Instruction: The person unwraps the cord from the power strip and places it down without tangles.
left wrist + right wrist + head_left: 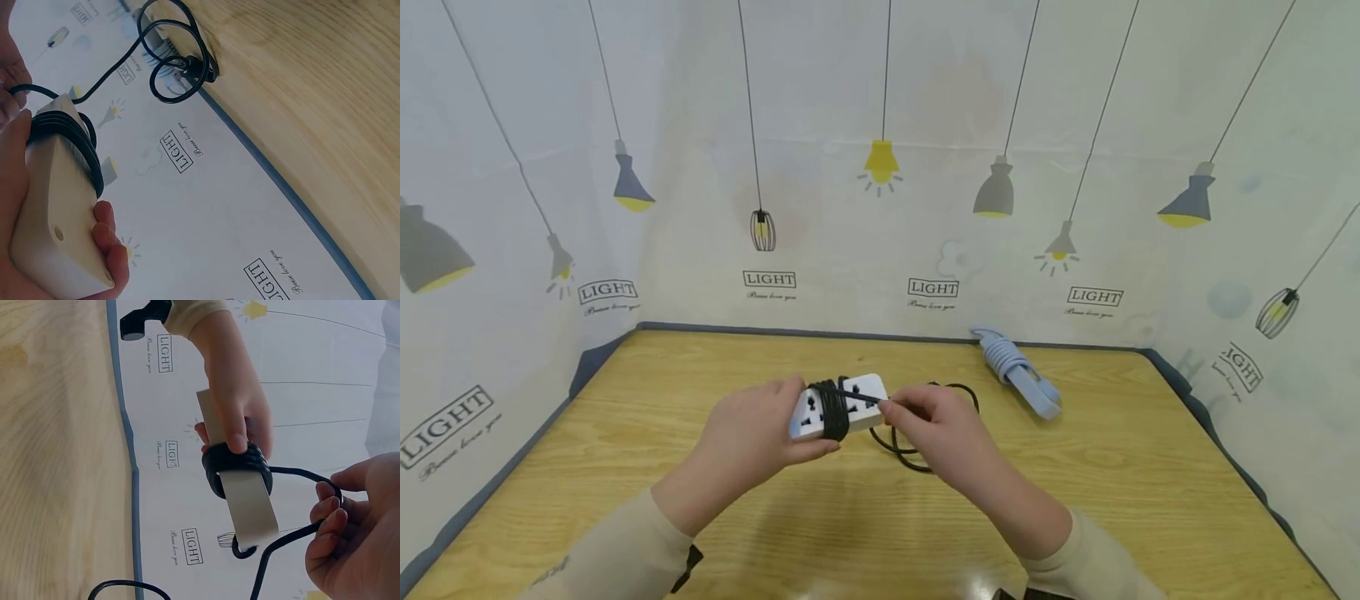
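A white power strip (868, 390) with several sockets is held up above the table, tilted, in my left hand (752, 423). Several turns of its black cord (834, 414) are wrapped round its middle. The left fingers and thumb grip the strip's left end, as the left wrist view also shows on the strip (59, 231). Just past the strip's other end, my right hand (947, 437) pinches a stretch of cord, pulled out from the wraps. In the right wrist view the cord bends round the right hand's (356, 531) fingers. The loose cord hangs in loops beyond, with a black plug (199, 69).
At the back right of the wooden table (760, 533) lies a light blue power strip (1033, 392) with its cord coiled round it. A pale backdrop (835, 317) printed with lamps surrounds the table's back and sides.
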{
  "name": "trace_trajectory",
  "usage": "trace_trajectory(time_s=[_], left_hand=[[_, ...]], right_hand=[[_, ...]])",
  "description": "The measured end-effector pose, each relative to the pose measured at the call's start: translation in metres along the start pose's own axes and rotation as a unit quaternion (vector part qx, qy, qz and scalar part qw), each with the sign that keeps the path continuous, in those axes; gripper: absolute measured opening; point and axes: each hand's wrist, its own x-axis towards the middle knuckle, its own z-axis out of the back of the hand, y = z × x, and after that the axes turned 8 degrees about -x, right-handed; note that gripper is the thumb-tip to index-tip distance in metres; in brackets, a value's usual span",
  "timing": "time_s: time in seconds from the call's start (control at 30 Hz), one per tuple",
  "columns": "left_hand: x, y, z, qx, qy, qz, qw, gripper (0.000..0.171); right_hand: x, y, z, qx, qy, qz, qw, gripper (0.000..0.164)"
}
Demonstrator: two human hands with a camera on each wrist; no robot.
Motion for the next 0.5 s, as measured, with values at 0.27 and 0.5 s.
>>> trace_trajectory(time_s=[0.27, 0.5], left_hand=[[-0.007, -0.002, -0.002, 0.024, -0.018, -0.035, 0.9989, 0.067], [-0.011, -0.003, -0.004, 0.029, -0.050, -0.073, 0.9957, 0.068]], right_hand=[[0.007, -0.008, 0.006, -0.008, -0.030, -0.015, 0.999, 0.022], [0.014, -0.022, 0.010, 0.020, -0.057, -0.039, 0.997, 0.021]])
